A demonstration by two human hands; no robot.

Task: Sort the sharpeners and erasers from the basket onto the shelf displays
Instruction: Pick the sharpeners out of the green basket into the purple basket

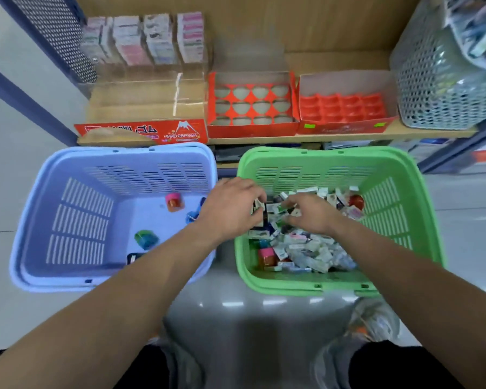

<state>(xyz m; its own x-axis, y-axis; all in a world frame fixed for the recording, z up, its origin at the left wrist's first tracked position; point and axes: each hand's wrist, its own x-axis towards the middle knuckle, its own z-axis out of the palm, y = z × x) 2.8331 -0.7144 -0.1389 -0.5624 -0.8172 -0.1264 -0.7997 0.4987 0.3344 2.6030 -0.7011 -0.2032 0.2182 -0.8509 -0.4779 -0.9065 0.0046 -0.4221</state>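
Observation:
A green basket (pixel 340 157) on the floor holds a heap of several small wrapped erasers (pixel 314 248) and a few coloured sharpeners (pixel 265 255). My left hand (pixel 230 204) reaches over its left rim and grips a few erasers between curled fingers. Just to the right, my right hand (pixel 310 213) pinches an eraser in the heap. A blue basket (pixel 118 155) to the left holds a pink sharpener (pixel 174 202), a green-blue sharpener (pixel 146 239) and two more pieces partly hidden by my left arm.
On the wooden shelf (pixel 264 140) stand a "Hard Eraser" box (pixel 152 130), a red tray with round holes (pixel 251 103), a red tray with square pockets (pixel 345 108), clear dividers with stacked packs (pixel 152 40) and a grey mesh basket (pixel 438 80). The floor is grey tile.

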